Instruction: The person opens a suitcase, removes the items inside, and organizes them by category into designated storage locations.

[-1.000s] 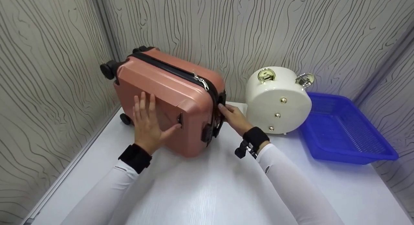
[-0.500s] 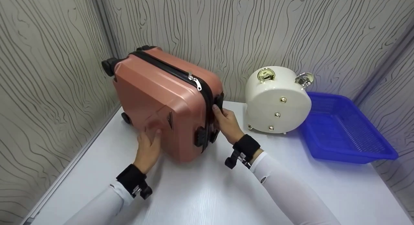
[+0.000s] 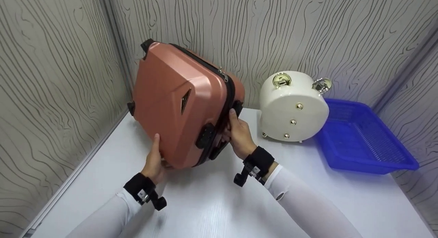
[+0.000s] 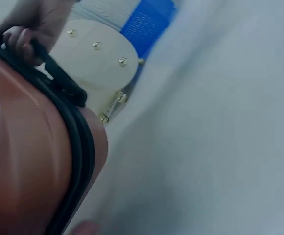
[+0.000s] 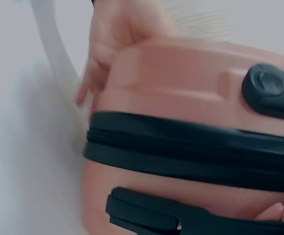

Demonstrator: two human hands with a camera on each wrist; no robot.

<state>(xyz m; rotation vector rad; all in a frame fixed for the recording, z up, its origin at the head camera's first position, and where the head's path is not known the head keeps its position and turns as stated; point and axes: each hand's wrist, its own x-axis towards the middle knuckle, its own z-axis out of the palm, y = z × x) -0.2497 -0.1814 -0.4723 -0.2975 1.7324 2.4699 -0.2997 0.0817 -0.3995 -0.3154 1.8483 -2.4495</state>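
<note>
A pink hard-shell suitcase (image 3: 171, 94) with a black zipper band (image 5: 181, 152) stands tilted on its near lower corner on the white table (image 3: 212, 203), leaning toward the back wall. My left hand (image 3: 155, 155) grips that lower corner, thumb on the front face; it also shows in the right wrist view as the left hand (image 5: 117, 34). My right hand (image 3: 236, 128) curls round the black side handle (image 4: 59, 78). A black wheel (image 3: 204, 136) sits between the hands.
A round cream-white case (image 3: 294, 106) with gold studs and latches stands just right of the suitcase. A blue plastic basket (image 3: 362, 138) lies at the far right. Patterned walls close in the left side and the back.
The suitcase has been tipped up from lying flat onto its lower corner. My left hand slid from the top face down to that corner. My right hand stayed on the side handle.
</note>
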